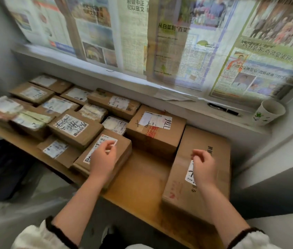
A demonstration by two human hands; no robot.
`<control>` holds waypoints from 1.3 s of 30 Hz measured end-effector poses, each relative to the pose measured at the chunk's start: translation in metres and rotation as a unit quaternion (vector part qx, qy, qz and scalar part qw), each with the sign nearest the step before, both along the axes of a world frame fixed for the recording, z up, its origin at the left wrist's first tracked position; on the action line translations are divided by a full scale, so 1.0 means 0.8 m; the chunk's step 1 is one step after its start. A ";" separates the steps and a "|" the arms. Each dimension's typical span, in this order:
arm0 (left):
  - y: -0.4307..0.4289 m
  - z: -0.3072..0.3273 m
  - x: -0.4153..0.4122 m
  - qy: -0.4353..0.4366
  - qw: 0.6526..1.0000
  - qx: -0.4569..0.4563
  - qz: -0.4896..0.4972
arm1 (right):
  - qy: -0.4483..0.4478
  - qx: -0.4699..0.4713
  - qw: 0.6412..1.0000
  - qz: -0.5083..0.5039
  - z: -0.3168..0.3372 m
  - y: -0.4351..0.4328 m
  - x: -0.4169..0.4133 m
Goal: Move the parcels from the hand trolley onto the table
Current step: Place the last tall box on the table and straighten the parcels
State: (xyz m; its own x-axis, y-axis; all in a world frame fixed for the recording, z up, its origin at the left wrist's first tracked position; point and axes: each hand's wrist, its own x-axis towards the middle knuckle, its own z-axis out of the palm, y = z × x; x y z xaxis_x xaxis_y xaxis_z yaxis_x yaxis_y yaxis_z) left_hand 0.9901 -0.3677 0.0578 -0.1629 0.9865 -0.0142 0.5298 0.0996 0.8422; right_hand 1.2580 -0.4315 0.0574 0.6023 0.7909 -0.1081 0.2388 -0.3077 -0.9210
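Several brown cardboard parcels with white labels cover the wooden table (142, 178). My left hand (103, 159) hovers over a flat parcel (122, 146) near the table's front, fingers loosely curled and holding nothing. My right hand (204, 166) hangs above a long flat box (204, 141) at the right end, fingers also curled and empty. A taller box (157, 130) marked 7861 stands between the two. No hand trolley is in view.
A window sill (187, 105) runs behind the table with a black pen (222, 108) and a paper cup (268, 112) on it. Newspapers (160, 33) cover the window. A dark bag (4, 175) lies on the floor at the left.
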 end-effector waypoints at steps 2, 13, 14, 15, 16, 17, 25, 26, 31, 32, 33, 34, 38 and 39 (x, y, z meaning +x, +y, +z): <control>0.016 0.002 -0.060 0.031 0.997 -0.022 0.070 | 0.052 -0.052 0.989 0.126 0.009 0.023 -0.050; 0.055 -0.047 -0.137 0.292 0.931 -0.201 -0.084 | 0.177 -0.302 0.918 0.184 -0.046 0.073 -0.236; 0.060 -0.048 -0.139 0.291 0.931 -0.201 -0.094 | 0.200 -0.319 0.911 0.169 -0.048 0.077 -0.244; 0.063 -0.049 -0.141 0.288 0.930 -0.202 -0.108 | 0.235 -0.328 0.902 0.153 -0.049 0.080 -0.251; 0.063 -0.050 -0.142 0.285 0.929 -0.198 -0.126 | 0.286 -0.324 0.892 0.132 -0.050 0.082 -0.256; 0.062 -0.052 -0.144 0.285 0.929 -0.187 -0.144 | 0.343 -0.312 0.880 0.107 -0.049 0.082 -0.260; 0.050 -0.073 -0.134 0.265 0.916 -0.126 -0.272 | 0.495 -0.252 0.829 -0.062 -0.046 0.036 -0.262; 0.055 -0.076 -0.129 0.258 0.912 -0.120 -0.295 | 0.514 -0.235 0.820 -0.087 -0.045 0.028 -0.263; 0.098 -0.075 -0.089 0.209 0.888 -0.095 -0.398 | 0.522 -0.172 0.814 -0.186 -0.043 0.009 -0.262; 0.104 -0.073 -0.083 0.183 0.892 -0.105 -0.400 | 0.508 -0.174 0.820 -0.197 -0.040 0.007 -0.260; 0.105 -0.071 -0.079 0.148 0.902 -0.121 -0.387 | 0.478 -0.181 0.833 -0.214 -0.037 0.007 -0.257; 0.104 -0.070 -0.079 0.095 0.921 -0.141 -0.350 | 0.421 -0.194 0.855 -0.231 -0.037 0.006 -0.251; 0.070 -0.056 -0.091 -0.267 0.912 -0.310 -0.021 | 0.072 -0.221 0.956 -0.180 -0.033 0.014 -0.209; 0.061 -0.057 -0.091 -0.305 0.886 -0.347 0.023 | -0.001 -0.225 0.965 -0.136 -0.032 0.022 -0.198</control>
